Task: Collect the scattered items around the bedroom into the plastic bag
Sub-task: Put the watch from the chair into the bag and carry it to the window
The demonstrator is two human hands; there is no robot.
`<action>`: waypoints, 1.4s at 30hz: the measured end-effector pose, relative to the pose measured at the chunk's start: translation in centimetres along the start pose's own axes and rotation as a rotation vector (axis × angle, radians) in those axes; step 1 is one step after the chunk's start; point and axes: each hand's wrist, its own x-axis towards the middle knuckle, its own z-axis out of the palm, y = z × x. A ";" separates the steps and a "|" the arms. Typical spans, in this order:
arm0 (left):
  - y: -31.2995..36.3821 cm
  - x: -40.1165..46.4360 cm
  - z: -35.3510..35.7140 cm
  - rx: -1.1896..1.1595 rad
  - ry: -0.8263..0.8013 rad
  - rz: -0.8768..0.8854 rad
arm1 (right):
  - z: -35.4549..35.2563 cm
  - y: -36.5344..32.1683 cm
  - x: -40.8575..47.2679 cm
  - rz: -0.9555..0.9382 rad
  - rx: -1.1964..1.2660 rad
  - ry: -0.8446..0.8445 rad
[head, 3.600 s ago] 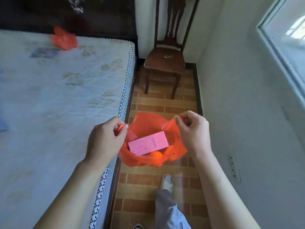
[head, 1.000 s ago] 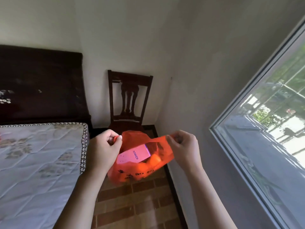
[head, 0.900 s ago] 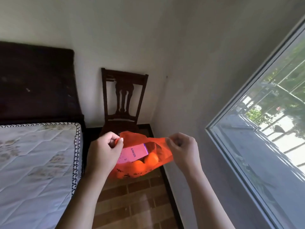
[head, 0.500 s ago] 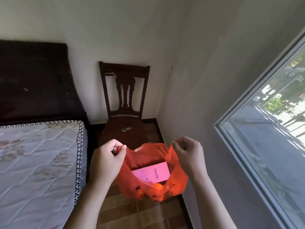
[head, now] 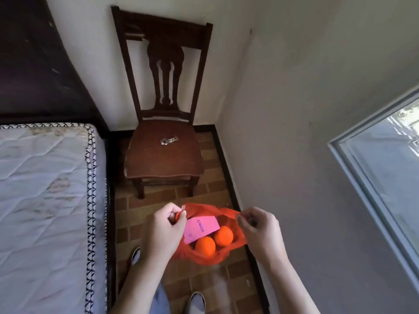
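I hold an orange plastic bag (head: 229,214) open in front of me over the brick floor. My left hand (head: 166,230) pinches its left edge and my right hand (head: 260,230) pinches its right edge. Inside lie a pink box (head: 200,226) and two oranges (head: 214,241). A small silvery metal item (head: 169,140) lies on the seat of the dark wooden chair (head: 163,155) straight ahead, beyond the bag.
A bed with a quilted white mattress (head: 45,200) and dark headboard (head: 34,64) fills the left. A white wall and a window (head: 385,166) close the right side. The brick floor (head: 204,196) forms a narrow aisle, with my feet below the bag.
The view has tilted down and I have come closer to the chair. The bag sits lower in view, and both oranges now show beside the pink box. Both hands keep their hold.
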 end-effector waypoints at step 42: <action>-44.9 19.4 17.3 0.176 0.082 -0.084 | 47.7 22.5 21.2 0.066 0.123 -0.171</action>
